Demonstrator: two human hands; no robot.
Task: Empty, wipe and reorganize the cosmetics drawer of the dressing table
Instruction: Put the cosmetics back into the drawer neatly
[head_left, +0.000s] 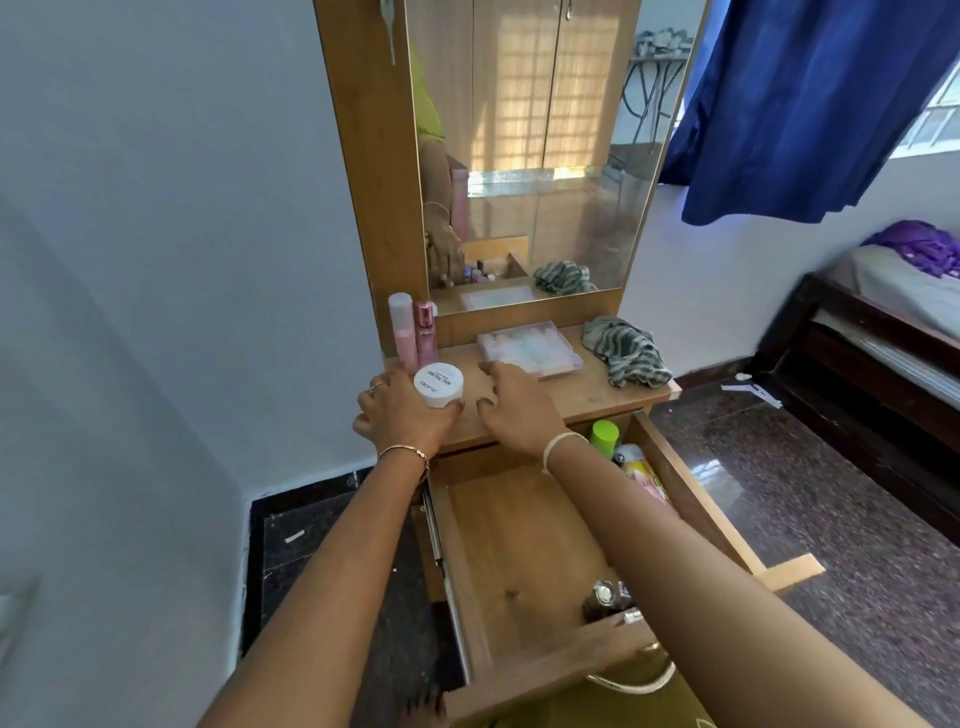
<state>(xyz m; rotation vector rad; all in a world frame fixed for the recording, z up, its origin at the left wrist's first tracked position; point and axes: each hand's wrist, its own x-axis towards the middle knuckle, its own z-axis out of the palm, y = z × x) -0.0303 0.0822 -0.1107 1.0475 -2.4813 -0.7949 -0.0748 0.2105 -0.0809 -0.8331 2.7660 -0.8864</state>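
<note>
Gripping upright jar (439, 385), lid up, left hand (400, 410)

White jar (439, 385), grey-striped cloth (626, 352)

Matt wood-grain desk (597, 400) and drawer (519, 545), glossy white plastic jar (439, 384), striped cloth rag (626, 351), polished speckled stone floor (779, 467).

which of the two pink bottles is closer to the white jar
The shiny metallic pink bottle, right of the pair, just behind the white jar; the pale matte pink bottle stands further left.
</note>
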